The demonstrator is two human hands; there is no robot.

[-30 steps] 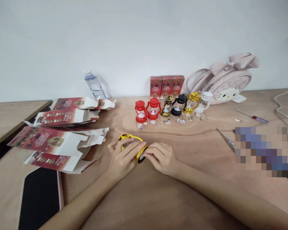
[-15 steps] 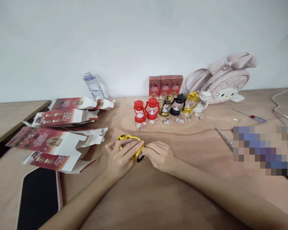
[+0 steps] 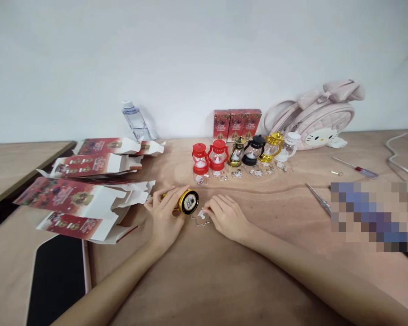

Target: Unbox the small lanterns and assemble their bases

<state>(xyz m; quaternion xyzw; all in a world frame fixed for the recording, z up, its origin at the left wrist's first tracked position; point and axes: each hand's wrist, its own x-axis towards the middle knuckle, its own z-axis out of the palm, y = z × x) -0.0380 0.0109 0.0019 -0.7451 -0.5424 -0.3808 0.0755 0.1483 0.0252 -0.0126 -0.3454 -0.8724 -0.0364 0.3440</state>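
My left hand (image 3: 165, 217) is wrapped round a gold lantern (image 3: 189, 202), which lies tilted with its round black-rimmed base facing me and to the right. Just right of it, my right hand (image 3: 226, 216) has its fingertips pinched at the edge of a small clear plate (image 3: 201, 217) with a white figure on it. The plate is apart from the lantern's base. Behind the hands stands a row of small lanterns, among them a red lantern (image 3: 218, 156), a black lantern (image 3: 254, 151) and a white lantern (image 3: 288, 147), with similar clear pieces lying before them.
Opened red boxes (image 3: 85, 197) and a dark phone (image 3: 59, 280) lie at the left. A bottle (image 3: 136, 121), upright red boxes (image 3: 237, 124) and a pink bag (image 3: 321, 120) are by the wall. A screwdriver (image 3: 357, 168) and tweezers (image 3: 318, 198) lie at the right.
The gold lantern has turned so its base shows in full. My right hand and the clear plate have come away from the base, and the plate is now visible between the hands.
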